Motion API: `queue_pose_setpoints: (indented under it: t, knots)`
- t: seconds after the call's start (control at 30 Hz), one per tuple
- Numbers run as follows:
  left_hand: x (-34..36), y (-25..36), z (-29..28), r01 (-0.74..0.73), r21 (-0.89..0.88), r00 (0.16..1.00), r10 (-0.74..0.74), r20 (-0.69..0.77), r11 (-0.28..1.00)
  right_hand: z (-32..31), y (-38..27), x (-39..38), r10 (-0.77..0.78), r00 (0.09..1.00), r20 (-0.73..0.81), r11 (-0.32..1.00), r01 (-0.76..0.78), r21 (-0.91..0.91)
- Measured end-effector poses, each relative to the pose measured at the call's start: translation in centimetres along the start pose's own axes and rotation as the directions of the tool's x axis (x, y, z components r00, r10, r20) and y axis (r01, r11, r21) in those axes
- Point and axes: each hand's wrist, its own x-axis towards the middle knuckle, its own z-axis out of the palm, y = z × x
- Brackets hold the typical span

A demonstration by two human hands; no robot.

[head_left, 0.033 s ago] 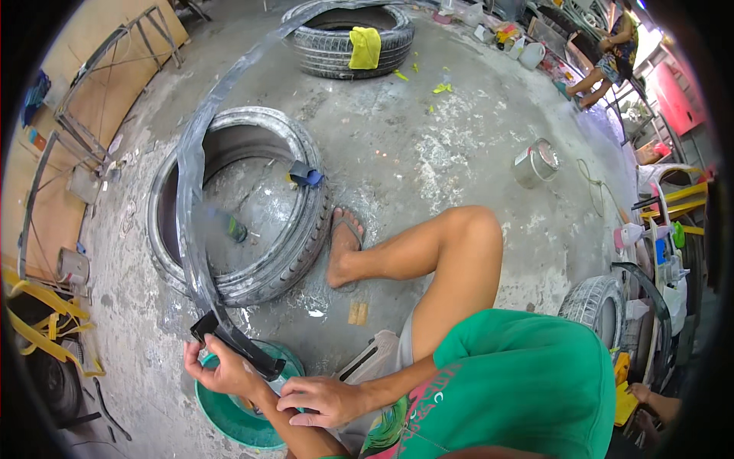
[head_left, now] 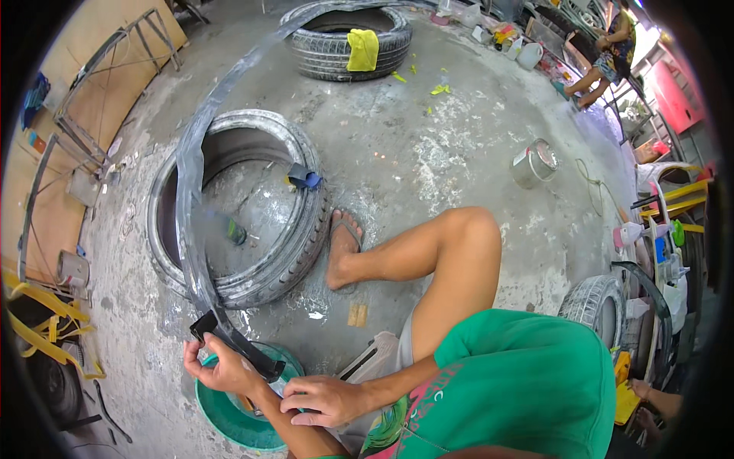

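Observation:
My left hand (head_left: pixel 222 367) is raised beside the black end (head_left: pixel 252 356) of a long, bent, grey-streaked strip (head_left: pixel 189 191). Its fingers are bent and apart, one tip close to or touching the black part; I see nothing held in them. My right hand (head_left: pixel 325 401) lies across my left forearm, fingers loosely spread and holding nothing visible. Under the left hand stands a green bucket (head_left: pixel 205 402) with water-like liquid. The strip passes over a tire (head_left: pixel 310 222) lying flat and reaches a second tire (head_left: pixel 344 57) farther off.
A blue piece (head_left: pixel 305 177) sits on the near tire's rim, and a green bottle-like thing (head_left: pixel 234 229) is inside it. A yellow cloth (head_left: pixel 363 50) hangs on the far tire. A metal can (head_left: pixel 535 164) stands right. Another person (head_left: pixel 612 53) is at the far right.

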Motion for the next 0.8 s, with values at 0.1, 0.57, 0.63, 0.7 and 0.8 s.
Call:
queue_pose_setpoints:
  t: [0.1, 0.57, 0.63, 0.7, 0.8]
  knots:
    - [-0.2, -0.3, 0.4, -0.040, 0.030, 0.999, 0.040, 0.009, 0.999, -1.1, 0.6, 0.1, -0.053, 0.994, 0.099, 0.998, 0.055, -0.019]
    - [1.3, -1.4, -0.8, -0.055, 0.193, 0.996, 0.067, -0.056, 0.980, -0.4, -0.4, 0.1, 0.049, 0.992, 0.114, 0.991, -0.063, 0.118]
    - [1.5, -2.3, -0.7, -0.141, 0.255, 0.988, 0.150, -0.016, 0.956, -0.7, -0.7, -0.6, 0.067, 0.966, 0.251, 0.992, -0.091, 0.088]
    - [1.5, -2.9, -0.5, -0.153, 0.245, 0.986, 0.163, -0.023, 0.957, -1.0, -0.3, 0.6, -0.006, 0.990, 0.139, 0.993, -0.011, 0.119]
    - [1.1, -2.5, -0.3, -0.159, 0.243, 0.986, 0.164, -0.001, 0.957, -1.1, -1.0, 2.0, -0.005, 0.996, -0.085, 0.994, 0.014, 0.105]
